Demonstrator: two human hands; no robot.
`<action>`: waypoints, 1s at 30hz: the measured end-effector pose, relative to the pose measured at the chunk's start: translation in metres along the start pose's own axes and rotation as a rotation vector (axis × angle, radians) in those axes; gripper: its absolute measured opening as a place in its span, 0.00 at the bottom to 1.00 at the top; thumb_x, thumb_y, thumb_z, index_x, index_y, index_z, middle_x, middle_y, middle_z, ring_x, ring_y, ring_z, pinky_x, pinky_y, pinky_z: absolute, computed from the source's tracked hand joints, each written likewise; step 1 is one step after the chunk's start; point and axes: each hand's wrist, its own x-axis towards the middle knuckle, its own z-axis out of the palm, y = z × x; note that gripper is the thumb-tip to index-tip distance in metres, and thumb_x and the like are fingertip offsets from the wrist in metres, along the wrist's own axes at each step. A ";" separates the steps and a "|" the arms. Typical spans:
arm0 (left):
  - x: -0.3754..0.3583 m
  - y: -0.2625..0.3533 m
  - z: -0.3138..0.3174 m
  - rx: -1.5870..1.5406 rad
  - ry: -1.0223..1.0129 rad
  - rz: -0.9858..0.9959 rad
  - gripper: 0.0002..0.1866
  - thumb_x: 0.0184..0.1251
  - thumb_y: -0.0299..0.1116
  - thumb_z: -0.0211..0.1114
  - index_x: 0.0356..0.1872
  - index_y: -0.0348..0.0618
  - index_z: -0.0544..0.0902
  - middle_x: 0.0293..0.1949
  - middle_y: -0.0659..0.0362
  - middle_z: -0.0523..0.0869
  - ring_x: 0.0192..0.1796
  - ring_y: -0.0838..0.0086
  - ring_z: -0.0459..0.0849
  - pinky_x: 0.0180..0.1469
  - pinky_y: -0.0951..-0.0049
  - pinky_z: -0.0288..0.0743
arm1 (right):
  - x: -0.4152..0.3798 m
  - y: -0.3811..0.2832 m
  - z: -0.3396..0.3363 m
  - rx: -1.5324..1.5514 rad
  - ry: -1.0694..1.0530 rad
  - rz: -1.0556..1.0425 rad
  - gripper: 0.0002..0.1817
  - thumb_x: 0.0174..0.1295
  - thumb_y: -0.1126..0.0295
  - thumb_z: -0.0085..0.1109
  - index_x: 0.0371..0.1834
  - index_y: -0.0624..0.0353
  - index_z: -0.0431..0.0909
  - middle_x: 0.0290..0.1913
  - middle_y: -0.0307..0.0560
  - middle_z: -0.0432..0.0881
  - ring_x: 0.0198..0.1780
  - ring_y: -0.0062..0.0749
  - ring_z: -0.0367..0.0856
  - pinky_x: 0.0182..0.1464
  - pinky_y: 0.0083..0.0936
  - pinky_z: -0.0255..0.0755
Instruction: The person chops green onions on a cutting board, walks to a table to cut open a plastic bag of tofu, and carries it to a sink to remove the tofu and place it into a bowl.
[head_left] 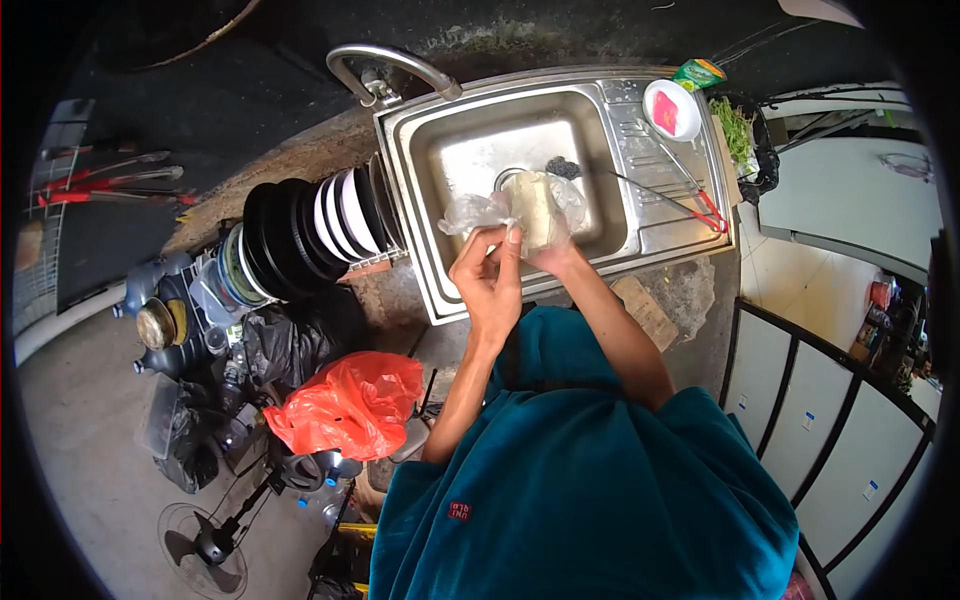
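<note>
Over the sink (455, 275), a clear plastic bag (465, 213) with a pale, cream-coloured block (537, 208) inside is held up. My left hand (488, 280) pinches the bag's gathered neck between thumb and fingers. Beneath the block, my right hand (553, 258) supports the bag from below; its fingers are mostly hidden behind the bag. What the block is made of cannot be made out. A dark scouring pad (563, 167) lies on the basin floor just beyond the bag.
A curved tap (405, 58) stands behind the sink. On the drainboard are a white bowl (672, 110) with something pink and a long red-handled tool (712, 214). Greens (735, 138) are at the right. Plates and trays (345, 215) stand left, above a red plastic bag (350, 400).
</note>
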 end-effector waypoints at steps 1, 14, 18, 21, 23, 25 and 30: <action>-0.001 0.002 -0.003 0.049 -0.024 0.058 0.07 0.68 0.27 0.65 0.34 0.31 0.82 0.32 0.59 0.82 0.35 0.80 0.78 0.38 0.82 0.71 | -0.006 -0.001 0.018 -0.041 0.077 -0.067 0.29 0.69 0.43 0.45 0.62 0.52 0.73 0.56 0.44 0.80 0.56 0.35 0.79 0.60 0.39 0.73; 0.052 -0.017 -0.036 -0.551 -0.320 -0.725 0.53 0.64 0.75 0.42 0.74 0.37 0.53 0.69 0.46 0.67 0.70 0.56 0.69 0.68 0.57 0.67 | 0.007 -0.057 0.062 -0.676 0.013 0.238 0.37 0.63 0.41 0.58 0.61 0.65 0.72 0.54 0.49 0.82 0.52 0.33 0.83 0.53 0.32 0.78; 0.047 -0.029 -0.026 -0.680 -0.192 -0.816 0.46 0.67 0.72 0.43 0.68 0.37 0.65 0.59 0.46 0.78 0.57 0.59 0.81 0.54 0.61 0.80 | 0.013 -0.067 0.112 -1.656 0.186 0.175 0.57 0.45 0.28 0.64 0.66 0.69 0.67 0.58 0.65 0.77 0.64 0.52 0.74 0.67 0.41 0.65; 0.046 -0.032 -0.020 -0.798 -0.115 -0.759 0.38 0.70 0.63 0.49 0.63 0.37 0.71 0.54 0.48 0.82 0.51 0.61 0.85 0.51 0.61 0.81 | 0.034 -0.073 0.115 -1.894 -0.136 0.222 0.53 0.53 0.28 0.56 0.68 0.67 0.65 0.65 0.66 0.70 0.62 0.53 0.74 0.61 0.41 0.69; 0.046 -0.041 -0.018 -0.952 -0.071 -0.725 0.30 0.73 0.53 0.51 0.62 0.37 0.73 0.55 0.50 0.83 0.53 0.61 0.84 0.54 0.60 0.79 | 0.038 -0.072 0.110 -1.856 -0.045 0.111 0.46 0.59 0.33 0.55 0.68 0.62 0.67 0.65 0.62 0.71 0.62 0.50 0.75 0.61 0.39 0.70; 0.049 -0.049 -0.014 -0.955 -0.039 -0.710 0.29 0.73 0.52 0.51 0.62 0.37 0.73 0.55 0.50 0.82 0.53 0.60 0.84 0.55 0.60 0.78 | 0.034 -0.072 0.107 -1.723 0.057 -0.155 0.36 0.65 0.43 0.56 0.69 0.55 0.68 0.65 0.56 0.72 0.62 0.45 0.74 0.64 0.34 0.68; 0.062 -0.064 0.001 -0.976 0.034 -0.695 0.27 0.74 0.51 0.49 0.60 0.38 0.75 0.54 0.51 0.83 0.52 0.59 0.84 0.57 0.59 0.77 | -0.022 -0.088 0.128 -1.814 -0.268 -0.388 0.36 0.55 0.68 0.60 0.72 0.54 0.64 0.69 0.54 0.68 0.70 0.44 0.65 0.73 0.36 0.56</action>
